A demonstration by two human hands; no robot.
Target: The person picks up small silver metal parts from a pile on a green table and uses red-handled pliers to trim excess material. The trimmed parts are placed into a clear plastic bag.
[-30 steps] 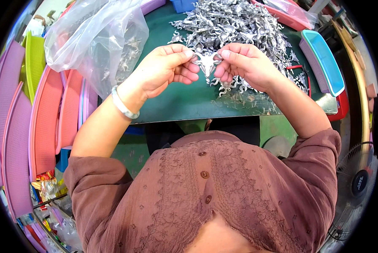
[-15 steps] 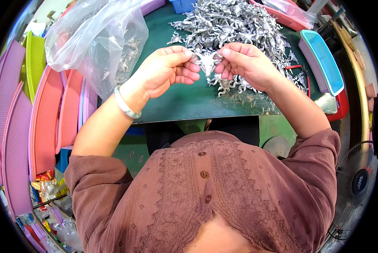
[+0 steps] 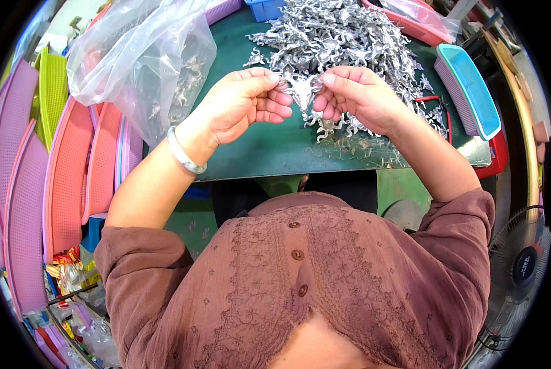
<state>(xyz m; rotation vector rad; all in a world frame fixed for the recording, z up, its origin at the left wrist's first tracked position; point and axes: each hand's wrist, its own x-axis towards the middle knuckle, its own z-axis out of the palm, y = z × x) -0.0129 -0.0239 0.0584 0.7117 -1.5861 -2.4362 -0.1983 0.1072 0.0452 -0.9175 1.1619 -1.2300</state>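
Between my hands, above the near part of the green tabletop, is a silver ram's-head casting with curled horns, its narrow snout pointing down toward me. My left hand pinches the horn on its side between thumb and fingers; a pale bangle circles that wrist. With thumb and forefinger, my right hand grips the other horn. Just beyond lies a big heap of similar silver castings, some reaching close to my right hand. Fingertips cover the outer ends of the horns.
A clear plastic bag with castings inside stands at the left of the green table. Red-handled pliers and a blue-lined basket are at right. Stacked baskets crowd the left; a fan stands at lower right.
Almost nothing differs. My right hand and the casting have shifted very slightly; both hands keep their hold on the horns.
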